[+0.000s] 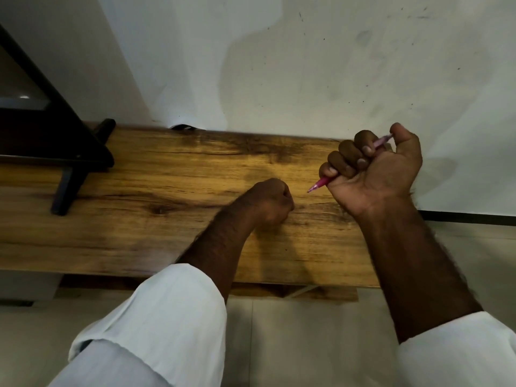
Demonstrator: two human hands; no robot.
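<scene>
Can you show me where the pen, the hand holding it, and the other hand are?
Pen [319, 185], head view, on the pink barrel near the tip.
Right hand [374, 174], head view, on the palm side.
Left hand [272, 201], head view, on the back of the fist.

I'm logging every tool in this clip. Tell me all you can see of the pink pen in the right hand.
The slim pink translucent plastic pen is gripped in the right hand's fist, fingers curled round its barrel. Its pointed tip pokes out below the little finger, aimed down-left above the brown wooden tabletop, seemingly not touching it. The paler rear end shows by the thumb. The middle is hidden.
</scene>
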